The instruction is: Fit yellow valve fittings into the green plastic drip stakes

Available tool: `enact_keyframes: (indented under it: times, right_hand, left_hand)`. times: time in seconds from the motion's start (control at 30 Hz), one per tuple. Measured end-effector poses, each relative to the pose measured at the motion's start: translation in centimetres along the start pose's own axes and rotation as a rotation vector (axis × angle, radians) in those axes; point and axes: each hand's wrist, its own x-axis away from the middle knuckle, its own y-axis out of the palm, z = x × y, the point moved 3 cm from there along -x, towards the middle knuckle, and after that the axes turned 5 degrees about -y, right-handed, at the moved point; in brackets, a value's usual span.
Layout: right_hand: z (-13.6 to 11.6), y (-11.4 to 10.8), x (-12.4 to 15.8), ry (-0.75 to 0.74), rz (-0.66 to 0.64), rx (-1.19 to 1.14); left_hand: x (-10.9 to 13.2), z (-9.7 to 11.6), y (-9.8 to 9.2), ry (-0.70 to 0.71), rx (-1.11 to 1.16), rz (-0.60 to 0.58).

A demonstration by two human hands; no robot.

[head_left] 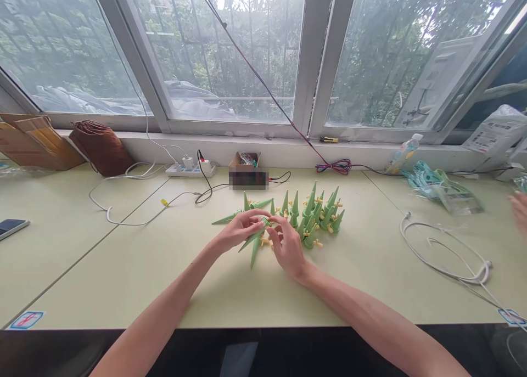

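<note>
My left hand (241,229) and my right hand (288,248) meet over the pale green table (123,267), both with fingers curled round green cone-shaped spikes (254,242) with small yellow fittings. One spike points down toward me between the hands. Another green spike (225,218) lies flat to the left of my left hand. Just beyond the hands stands a cluster of several upright green spikes (319,212) with yellow side knobs.
A power strip (190,170) with white and black cables, a small cardboard box (246,163), a brown pouch (101,146) and a plastic bottle (402,153) line the window sill edge. A phone (12,226) lies far left. A white cable (448,256) lies right. Another person's hand (519,211) shows at the right edge.
</note>
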Motion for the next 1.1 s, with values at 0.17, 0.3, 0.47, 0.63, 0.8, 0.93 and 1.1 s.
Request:
enact_keyframes:
  times: [0.17, 0.3, 0.47, 0.63, 0.8, 0.93, 1.1]
  right_hand:
    - [0.1, 0.0, 0.0, -0.015, 0.003, 0.131]
    - [0.2, 0.5, 0.1, -0.046, -0.132, 0.246]
    - [0.3, 1.2, 0.5, -0.025, -0.270, 0.320]
    - [0.2, 1.7, 0.7, -0.046, -0.390, 0.315]
    - [-0.3, 1.9, 0.9, -0.130, -0.494, 0.267]
    - [-0.4, 1.7, 0.8, -0.106, -0.485, 0.282]
    - [-0.1, 1.0, 0.3, -0.001, -0.370, 0.339]
  left_hand:
    - [-0.2, -0.4, -2.2, 0.048, 0.228, 0.438]
    - [0.0, -0.8, -4.0, 0.125, 0.363, 0.711]
    - [0.0, -1.1, -4.2, 0.147, 0.408, 0.763]
    - [-0.1, -1.3, -3.9, 0.150, 0.421, 0.756]
    - [-0.2, -1.3, -3.6, 0.145, 0.408, 0.721]
    - [-0.2, -1.3, -3.0, 0.093, 0.399, 0.659]
    - [-0.3, -1.2, -2.2, 0.043, 0.380, 0.537]
